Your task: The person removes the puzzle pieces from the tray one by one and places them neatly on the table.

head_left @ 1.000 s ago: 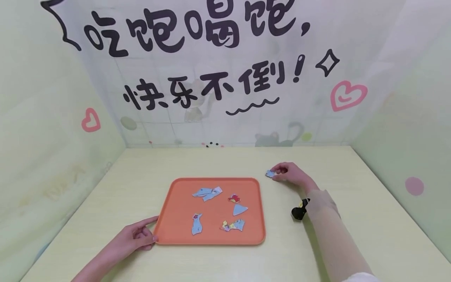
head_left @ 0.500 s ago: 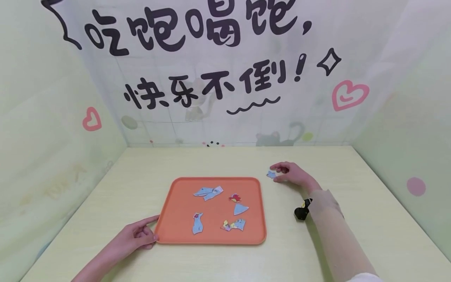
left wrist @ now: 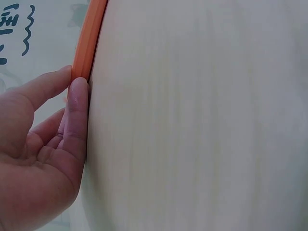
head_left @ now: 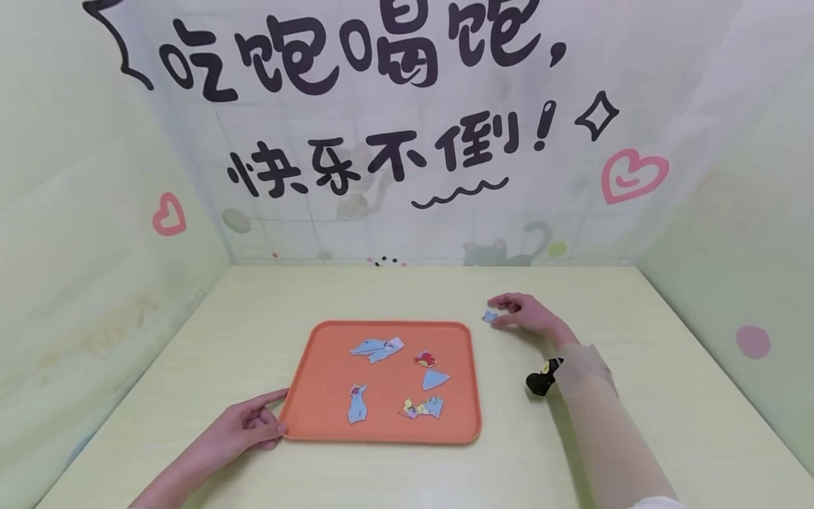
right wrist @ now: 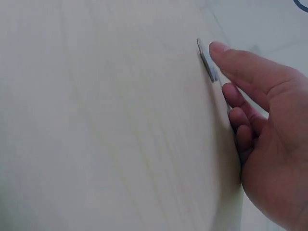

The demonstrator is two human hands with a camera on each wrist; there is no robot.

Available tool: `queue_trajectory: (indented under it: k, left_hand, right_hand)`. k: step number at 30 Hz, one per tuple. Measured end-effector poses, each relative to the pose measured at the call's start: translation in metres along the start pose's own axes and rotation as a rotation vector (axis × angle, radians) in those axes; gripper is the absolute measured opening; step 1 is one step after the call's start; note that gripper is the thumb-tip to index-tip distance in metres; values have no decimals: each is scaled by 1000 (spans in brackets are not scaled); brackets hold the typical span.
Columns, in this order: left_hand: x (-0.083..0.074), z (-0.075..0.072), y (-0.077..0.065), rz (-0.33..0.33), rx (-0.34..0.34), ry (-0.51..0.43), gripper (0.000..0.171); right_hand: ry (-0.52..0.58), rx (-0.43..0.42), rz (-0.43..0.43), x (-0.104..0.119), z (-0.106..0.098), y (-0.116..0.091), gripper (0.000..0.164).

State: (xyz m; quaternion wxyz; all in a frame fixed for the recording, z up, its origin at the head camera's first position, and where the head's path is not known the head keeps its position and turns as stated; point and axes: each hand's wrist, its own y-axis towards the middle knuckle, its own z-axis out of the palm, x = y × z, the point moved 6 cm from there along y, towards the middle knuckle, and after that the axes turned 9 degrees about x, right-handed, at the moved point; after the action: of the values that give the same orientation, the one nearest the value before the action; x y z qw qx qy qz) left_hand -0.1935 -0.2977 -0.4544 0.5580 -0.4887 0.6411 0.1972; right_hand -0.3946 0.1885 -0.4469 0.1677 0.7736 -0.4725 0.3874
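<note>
My left hand [head_left: 244,428] holds the lower left corner of the orange tray [head_left: 388,433]. In the left wrist view, thumb and finger are against the tray's rim [left wrist: 89,43], with the other fingers curled. On the table beyond the tray's upper right corner, my right hand [head_left: 524,313] holds a small blue puzzle piece [head_left: 489,316] at its thumb and fingers. The right wrist view shows that piece [right wrist: 208,65] nearly edge-on, close to the table and partly hidden by the fingers.
Several loose pieces lie in the tray: joined-looking blue ones [head_left: 376,349], a red one [head_left: 425,358], a blue triangle [head_left: 435,379], a tall blue one [head_left: 357,404] and a yellow-blue one [head_left: 422,407]. A black device [head_left: 540,382] sits by the right wrist. Walls enclose the table.
The right fingers shift slightly about the blue piece, and less of it shows now. The left hand and tray stay in place; the head view moves a little.
</note>
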Motion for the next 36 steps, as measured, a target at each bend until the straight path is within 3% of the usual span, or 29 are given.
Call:
queue_trajectory:
  k: [9, 17, 24, 36]
  left_hand:
    - [3, 0, -1, -2, 11, -10, 80]
    - [0, 1, 0, -3, 13, -20, 80]
    - [-2, 0, 0, -3, 5, -11, 80]
    - [0, 0, 1, -18, 0, -16, 80]
  right_hand:
    - [10, -82, 31, 17, 6, 12, 39]
    - [-1, -103, -24, 55, 27, 35, 40]
    - [65, -79, -67, 90, 57, 58, 42]
    - [110, -6, -238, 145, 106, 69, 40]
